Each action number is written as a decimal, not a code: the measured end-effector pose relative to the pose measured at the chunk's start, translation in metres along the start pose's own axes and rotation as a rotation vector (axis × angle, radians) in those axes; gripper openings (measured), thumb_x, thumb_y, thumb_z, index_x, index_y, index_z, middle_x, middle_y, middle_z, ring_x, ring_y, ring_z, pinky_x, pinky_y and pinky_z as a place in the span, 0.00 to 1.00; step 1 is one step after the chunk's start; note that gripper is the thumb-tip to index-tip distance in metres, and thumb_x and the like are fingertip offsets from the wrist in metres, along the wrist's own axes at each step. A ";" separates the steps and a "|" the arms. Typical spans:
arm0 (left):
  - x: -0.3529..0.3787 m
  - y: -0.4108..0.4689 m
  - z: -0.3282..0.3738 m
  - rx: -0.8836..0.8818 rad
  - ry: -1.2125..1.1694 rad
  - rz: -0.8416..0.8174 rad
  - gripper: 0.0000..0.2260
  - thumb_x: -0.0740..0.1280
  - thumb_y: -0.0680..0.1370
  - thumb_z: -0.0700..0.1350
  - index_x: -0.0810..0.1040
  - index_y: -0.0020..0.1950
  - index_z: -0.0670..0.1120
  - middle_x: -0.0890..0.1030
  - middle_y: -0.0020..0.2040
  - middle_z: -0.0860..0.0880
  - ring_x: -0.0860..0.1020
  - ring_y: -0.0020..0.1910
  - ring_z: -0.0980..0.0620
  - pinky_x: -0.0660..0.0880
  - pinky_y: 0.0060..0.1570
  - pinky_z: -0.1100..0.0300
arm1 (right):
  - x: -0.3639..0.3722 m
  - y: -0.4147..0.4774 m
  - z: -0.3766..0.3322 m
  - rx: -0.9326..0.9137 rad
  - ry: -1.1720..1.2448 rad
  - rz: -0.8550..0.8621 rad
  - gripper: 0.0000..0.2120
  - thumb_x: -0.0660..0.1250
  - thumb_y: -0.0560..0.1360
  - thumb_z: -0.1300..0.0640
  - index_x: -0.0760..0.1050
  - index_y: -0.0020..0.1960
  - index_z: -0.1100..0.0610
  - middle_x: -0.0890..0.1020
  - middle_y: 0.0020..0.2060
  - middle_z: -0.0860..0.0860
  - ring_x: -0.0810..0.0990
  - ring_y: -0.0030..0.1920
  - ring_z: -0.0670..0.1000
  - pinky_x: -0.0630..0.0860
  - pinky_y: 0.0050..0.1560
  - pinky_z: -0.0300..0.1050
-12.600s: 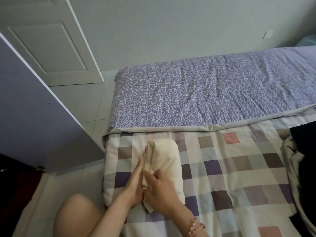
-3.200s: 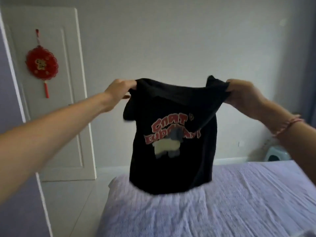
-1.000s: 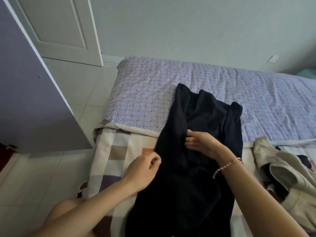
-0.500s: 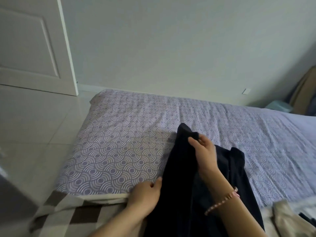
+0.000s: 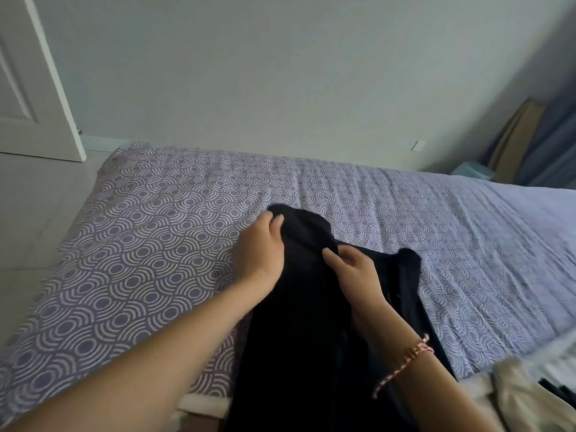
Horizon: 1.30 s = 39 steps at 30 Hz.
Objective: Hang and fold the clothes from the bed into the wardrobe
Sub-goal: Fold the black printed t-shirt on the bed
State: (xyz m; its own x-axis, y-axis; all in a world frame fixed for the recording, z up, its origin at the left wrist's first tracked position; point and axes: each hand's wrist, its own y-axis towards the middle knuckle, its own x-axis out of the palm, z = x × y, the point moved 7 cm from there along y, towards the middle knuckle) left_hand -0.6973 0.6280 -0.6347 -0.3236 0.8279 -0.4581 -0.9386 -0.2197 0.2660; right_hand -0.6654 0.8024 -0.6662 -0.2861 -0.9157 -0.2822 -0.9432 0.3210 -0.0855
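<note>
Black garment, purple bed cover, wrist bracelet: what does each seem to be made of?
Black garment: soft cloth, probably cotton jersey, with a matte finish; it drapes limply and bunches with no shine.
Purple bed cover: thin fabric, likely cotton or a blend, matte; it has a printed arc pattern and fine wrinkles.
Bracelet: looks like braided red and pink cord, possibly with small beads; too blurred to be sure.

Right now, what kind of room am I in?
Most likely a bedroom. A bed with a purple patterned sheet fills most of the view, a black garment lies on it for folding, and a white panelled door stands at the left.
</note>
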 end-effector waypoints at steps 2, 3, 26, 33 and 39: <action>-0.020 0.005 -0.007 0.153 0.081 0.071 0.09 0.60 0.80 0.43 0.76 0.50 0.38 0.81 0.41 0.36 0.78 0.41 0.35 0.70 0.39 0.51 | 0.019 0.004 -0.012 -0.092 -0.101 -0.035 0.08 0.67 0.75 0.60 0.77 0.48 0.67 0.79 0.37 0.58 0.75 0.38 0.49 0.73 0.42 0.46; -0.021 0.012 -0.025 0.108 0.128 0.032 0.10 0.60 0.80 0.43 0.76 0.55 0.38 0.81 0.45 0.35 0.78 0.45 0.36 0.71 0.43 0.50 | 0.031 0.004 -0.012 -0.089 -0.179 -0.082 0.09 0.67 0.75 0.59 0.78 0.51 0.65 0.80 0.38 0.57 0.76 0.40 0.49 0.75 0.45 0.47; 0.092 -0.065 -0.051 0.055 0.450 -0.835 0.28 0.49 0.80 0.59 0.47 0.77 0.50 0.42 0.77 0.50 0.38 0.75 0.55 0.32 0.70 0.54 | -0.088 -0.004 -0.032 -0.148 -0.362 0.360 0.12 0.68 0.73 0.55 0.72 0.32 0.55 0.74 0.28 0.49 0.72 0.33 0.50 0.67 0.40 0.44; 0.041 -0.078 -0.042 -0.258 -0.254 -0.622 0.17 0.57 0.81 0.44 0.72 0.67 0.39 0.71 0.69 0.44 0.67 0.68 0.52 0.60 0.62 0.70 | -0.022 -0.016 -0.022 0.047 -0.092 -0.121 0.08 0.59 0.79 0.61 0.73 0.54 0.63 0.77 0.37 0.52 0.77 0.36 0.50 0.76 0.42 0.42; -0.015 -0.221 -0.033 0.091 0.276 -0.708 0.52 0.31 0.55 0.80 0.55 0.73 0.58 0.43 0.69 0.63 0.39 0.69 0.68 0.30 0.62 0.75 | -0.077 -0.141 0.015 -0.049 -0.213 -0.266 0.07 0.65 0.76 0.64 0.76 0.45 0.52 0.81 0.36 0.46 0.78 0.34 0.38 0.74 0.40 0.33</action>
State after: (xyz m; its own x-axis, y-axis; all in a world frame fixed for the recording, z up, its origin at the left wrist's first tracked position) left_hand -0.4893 0.6470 -0.7142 0.3221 0.5937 -0.7374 -0.9235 0.3683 -0.1069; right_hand -0.5076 0.8314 -0.6469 0.0081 -0.8929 -0.4502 -0.9886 0.0606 -0.1381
